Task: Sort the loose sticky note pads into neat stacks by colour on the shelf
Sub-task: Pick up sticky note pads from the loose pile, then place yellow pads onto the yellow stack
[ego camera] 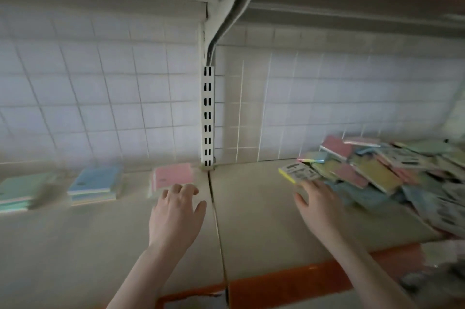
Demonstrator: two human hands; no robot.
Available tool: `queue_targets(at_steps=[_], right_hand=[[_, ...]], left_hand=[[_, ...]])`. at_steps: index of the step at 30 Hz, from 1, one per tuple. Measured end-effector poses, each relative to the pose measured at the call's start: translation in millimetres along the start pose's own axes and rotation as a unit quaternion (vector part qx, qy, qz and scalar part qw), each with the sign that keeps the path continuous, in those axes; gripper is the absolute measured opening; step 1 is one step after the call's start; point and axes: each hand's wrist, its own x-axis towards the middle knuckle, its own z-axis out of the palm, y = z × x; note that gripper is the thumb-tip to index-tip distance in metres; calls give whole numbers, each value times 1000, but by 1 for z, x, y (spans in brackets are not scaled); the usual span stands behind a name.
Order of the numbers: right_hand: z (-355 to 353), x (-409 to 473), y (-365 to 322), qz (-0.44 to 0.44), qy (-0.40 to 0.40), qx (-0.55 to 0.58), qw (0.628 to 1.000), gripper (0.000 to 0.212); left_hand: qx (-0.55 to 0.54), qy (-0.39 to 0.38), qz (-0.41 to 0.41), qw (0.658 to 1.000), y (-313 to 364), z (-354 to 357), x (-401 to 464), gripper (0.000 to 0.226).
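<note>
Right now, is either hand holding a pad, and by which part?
Neither holds anything. The left hand hangs open by the pink stack; the right hand, fingers spread, reaches the loose pile at a face-down pad.

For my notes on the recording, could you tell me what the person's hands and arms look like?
Both the left hand and right hand are bare: no gloves, and no rings or watch that I can make out. Both forearms are uncovered as far as the frame shows, with no sleeves in view.
</note>
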Motion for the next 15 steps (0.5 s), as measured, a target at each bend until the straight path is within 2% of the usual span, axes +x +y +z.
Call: queue_targets(at_steps=[4, 9, 15], right_hand=[[-10, 15, 47, 4, -3, -21, 1000, 19], [-17, 30, 113, 9, 9, -21, 1000, 20], [-32, 59, 173, -13, 75, -30, 997, 19]], left_hand=[[11, -37, 21, 999, 31, 18, 16, 36], [27, -47, 24, 998, 71, 25, 30, 41], [12, -44, 13, 999, 140, 50, 36, 42]])
